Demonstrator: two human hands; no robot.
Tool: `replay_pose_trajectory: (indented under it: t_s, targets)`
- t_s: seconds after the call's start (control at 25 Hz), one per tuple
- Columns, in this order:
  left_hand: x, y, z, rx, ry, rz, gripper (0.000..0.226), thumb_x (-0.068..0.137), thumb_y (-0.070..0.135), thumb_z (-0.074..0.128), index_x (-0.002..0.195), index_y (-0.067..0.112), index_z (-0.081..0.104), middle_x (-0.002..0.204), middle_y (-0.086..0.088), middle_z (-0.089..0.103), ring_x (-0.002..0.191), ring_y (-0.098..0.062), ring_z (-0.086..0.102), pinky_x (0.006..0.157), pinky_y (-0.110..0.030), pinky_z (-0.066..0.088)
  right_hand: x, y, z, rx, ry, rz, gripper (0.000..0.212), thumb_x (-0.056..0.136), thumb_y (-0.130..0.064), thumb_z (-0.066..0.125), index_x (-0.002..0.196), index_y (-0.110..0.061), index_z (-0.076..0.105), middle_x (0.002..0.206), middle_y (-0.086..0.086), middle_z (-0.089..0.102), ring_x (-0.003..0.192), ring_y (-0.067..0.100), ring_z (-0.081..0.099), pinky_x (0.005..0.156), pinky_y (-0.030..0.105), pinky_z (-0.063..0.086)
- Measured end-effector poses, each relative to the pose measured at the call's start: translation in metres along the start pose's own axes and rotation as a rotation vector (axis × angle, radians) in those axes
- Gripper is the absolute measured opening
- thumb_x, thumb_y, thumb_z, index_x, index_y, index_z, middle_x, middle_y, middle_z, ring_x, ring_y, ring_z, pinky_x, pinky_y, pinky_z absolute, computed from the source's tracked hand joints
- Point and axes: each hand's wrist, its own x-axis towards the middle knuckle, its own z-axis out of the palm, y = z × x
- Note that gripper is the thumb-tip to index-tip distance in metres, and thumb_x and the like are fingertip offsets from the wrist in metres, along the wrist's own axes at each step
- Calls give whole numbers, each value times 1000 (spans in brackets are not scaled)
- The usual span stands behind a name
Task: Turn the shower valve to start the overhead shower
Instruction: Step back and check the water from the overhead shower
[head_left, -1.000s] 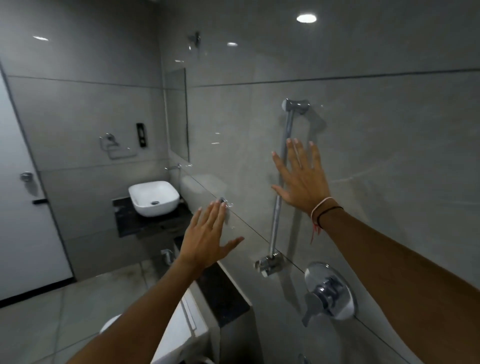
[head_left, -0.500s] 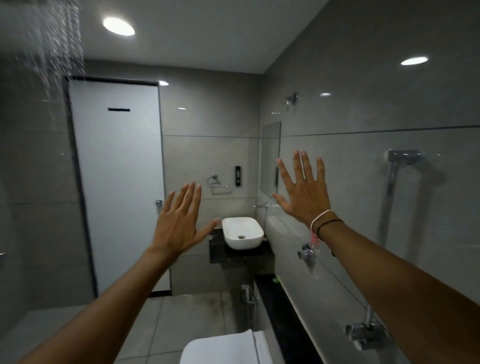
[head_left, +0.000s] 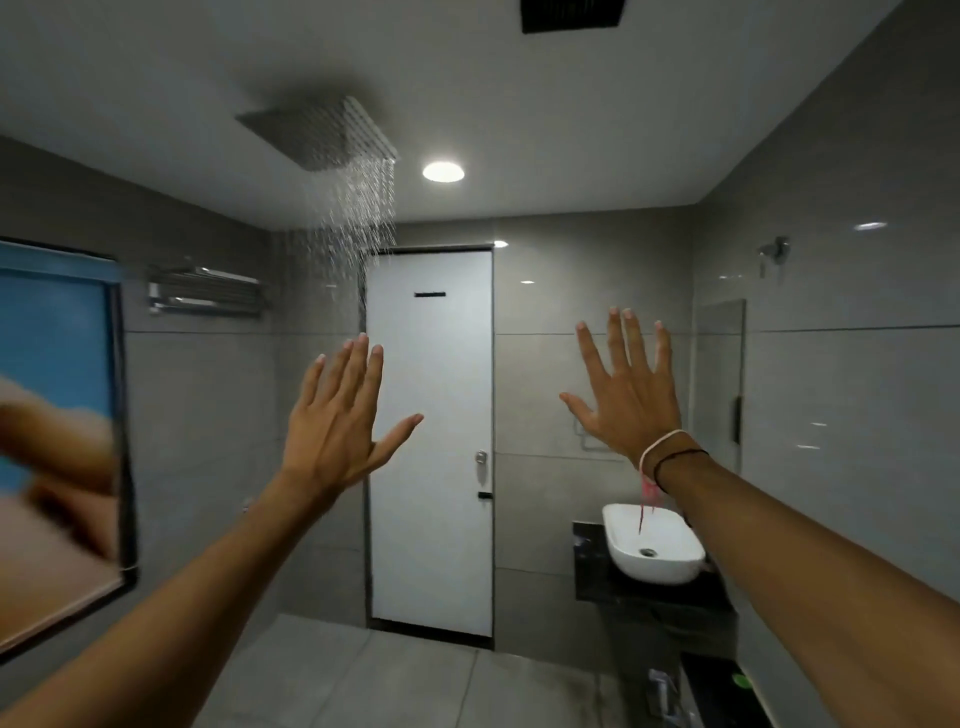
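Shower (head_left: 322, 136) water falls from the square head on the ceiling, upper left of centre, its streams dropping just left of the door (head_left: 431, 441). The valve is out of view. Open floor (head_left: 415, 680) runs from the near edge to the door's foot; the right side is narrowed by the basin (head_left: 655, 552) on its dark counter (head_left: 597, 577), the left by a wall with a framed picture (head_left: 57, 431) and a rack (head_left: 205, 291). Both arms reach forward and up, palms facing away. The left hand (head_left: 337, 431) is flat, fingers together, thumb out, holding nothing. The right hand (head_left: 631, 400) is spread wide, also empty, with two bands (head_left: 667, 457) at the wrist. One door, one basin, one lit ceiling lamp (head_left: 443, 171), one vent (head_left: 571, 14).
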Motion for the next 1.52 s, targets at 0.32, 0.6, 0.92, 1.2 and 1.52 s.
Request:
replay_pose_trajectory:
  t_s: [0.32, 0.6, 0.92, 1.2, 1.52]
  targets:
    - [1, -76, -57, 170, -15, -118, 100, 87, 79, 8, 159, 10, -2, 170, -17, -2, 157, -28, -1, 128, -52, 10, 59, -74, -41, 131, 159, -34, 96, 96, -70, 49, 169, -13, 23, 171, 30, 21, 159, 46, 20, 125, 69, 12]
    - [-14, -114, -84, 237, -25, -174, 102, 85, 81, 3, 159, 11, -3, 169, -16, -4, 157, -28, -3, 129, -50, 3, 77, -120, -61, 213, 211, -90, 95, 97, -71, 44, 170, -15, 22, 172, 29, 17, 160, 46, 16, 127, 68, 12]
    - [-25, -131, -89, 265, -32, -210, 103, 84, 81, 4, 159, 10, -4, 169, -16, -4, 157, -29, -2, 129, -49, 1, 85, -145, -66, 255, 234, -103, 96, 93, -73, 29, 169, -15, 25, 172, 28, 19, 160, 45, 16, 127, 68, 12]
    - [-29, -135, -78, 254, -35, -197, 104, 85, 82, 5, 159, 10, 0, 170, -16, 0, 157, -28, -1, 129, -50, 4, 81, -154, -58, 261, 207, -117, 98, 91, -75, 26, 170, -17, 21, 173, 26, 16, 161, 45, 14, 127, 67, 7]
    - [-31, -137, -73, 268, -31, -201, 103, 86, 81, 6, 159, 9, 1, 170, -16, 2, 157, -28, 1, 128, -48, 1, 80, -158, -52, 269, 203, -130, 99, 91, -75, 28, 169, -16, 25, 173, 27, 18, 160, 45, 15, 126, 66, 6]
